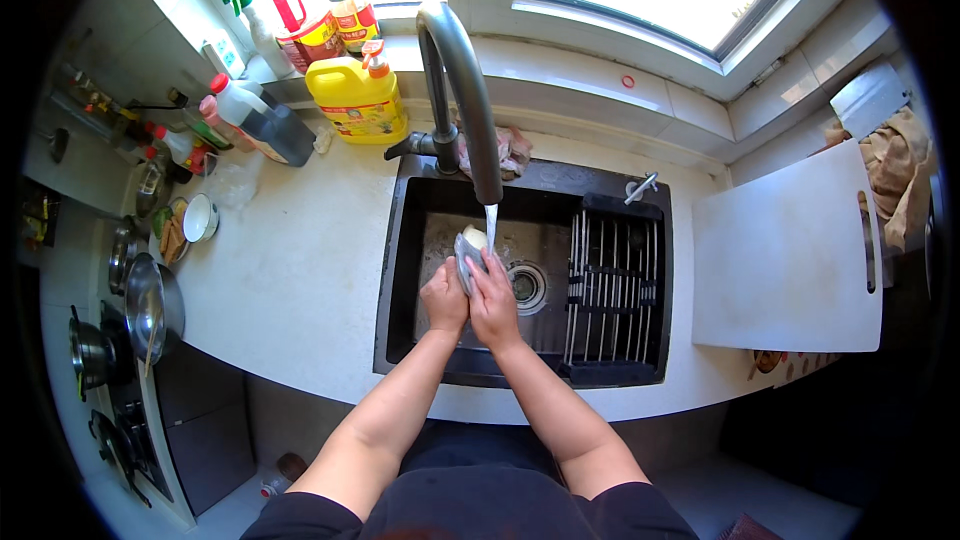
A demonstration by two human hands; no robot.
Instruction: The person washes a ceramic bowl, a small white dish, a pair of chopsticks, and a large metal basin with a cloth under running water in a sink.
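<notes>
All around the hands, we record one pale, smooth countertop (300, 280). Directly below them is one dark, rectangular sink (398, 285), its floor mottled. Well to the right of the hands we note one flat white board (780, 250) with rounded corners and one slot-shaped hole. Nearer on that side, at the sink, lies one rack (610, 373) of several slim metal rods between black ends. Ahead of the hands rises one arched metal faucet (470, 90).

Ahead and to the left we count one yellow plastic jug (352, 105) with a red top, its contents hidden from us. Farther left stands one red-capped bottle (265, 125) with dark liquid showing inside. Well left of the hands rests a shiny, round steel bowl (146, 305).

We find two bare hands, close together: the left hand (444, 296) is curled, the right hand (493, 305) has its fingers extended, and both press on one grey piece (468, 253) between them. Just right of the hands is one round, ringed drain (526, 287). Far to their left sits one small white bowl (201, 218).

One smooth, rounded pale piece (476, 237) shows beyond the fingertips, against the grey piece; we cannot tell its kind. Beside it falls one thin water stream (491, 225).
</notes>
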